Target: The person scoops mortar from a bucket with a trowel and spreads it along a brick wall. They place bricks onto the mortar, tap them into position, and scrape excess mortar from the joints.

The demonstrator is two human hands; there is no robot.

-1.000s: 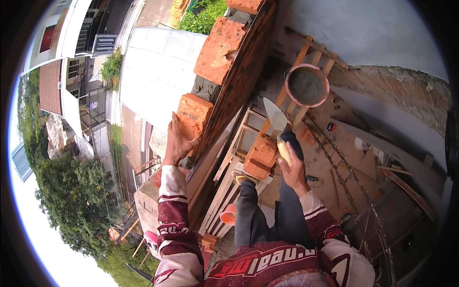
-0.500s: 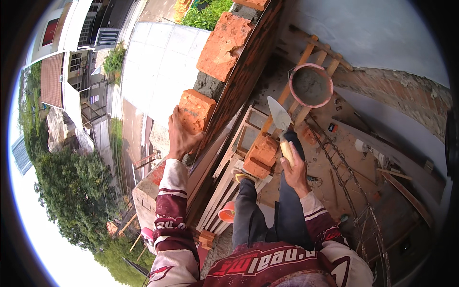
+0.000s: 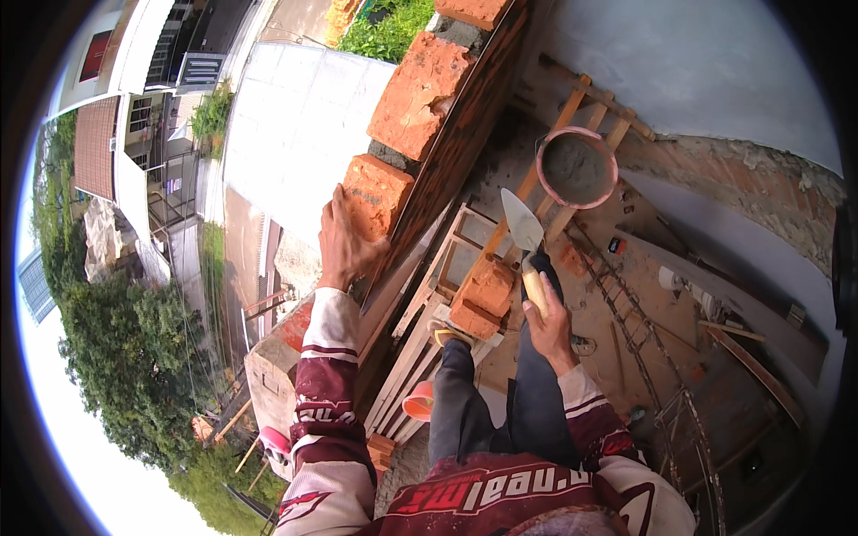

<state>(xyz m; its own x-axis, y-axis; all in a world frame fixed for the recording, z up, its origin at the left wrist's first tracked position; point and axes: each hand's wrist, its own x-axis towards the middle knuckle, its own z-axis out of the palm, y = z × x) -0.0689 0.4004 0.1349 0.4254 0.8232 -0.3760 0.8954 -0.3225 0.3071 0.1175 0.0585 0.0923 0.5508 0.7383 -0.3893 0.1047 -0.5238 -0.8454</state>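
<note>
My left hand [image 3: 342, 248] grips the near end of an orange brick [image 3: 379, 195], fingers along its outer side and thumb on its inner side. That brick rests on top of the wall, with grey mortar [image 3: 391, 155] between it and a larger brick [image 3: 420, 94] farther along. In my right hand [image 3: 551, 329] is a trowel [image 3: 522, 221], held by its pale wooden handle with the blade pointing away from me. The blade looks mostly bare. Beneath the trowel, a few loose bricks [image 3: 485, 290] are stacked on planks.
A round bucket of wet mortar [image 3: 576, 168] stands on a wooden support ahead right. A dark board [image 3: 447, 147] runs along the wall's inner face. Lower down lie long planks [image 3: 407, 380], an orange bucket [image 3: 418, 401] and a metal lattice frame [image 3: 657, 348]. Outside the wall is a drop toward trees.
The brick under my left hand has shifted farther along the wall, and the mortar gap ahead of it has narrowed. My right hand still holds the trowel in nearly the same place.
</note>
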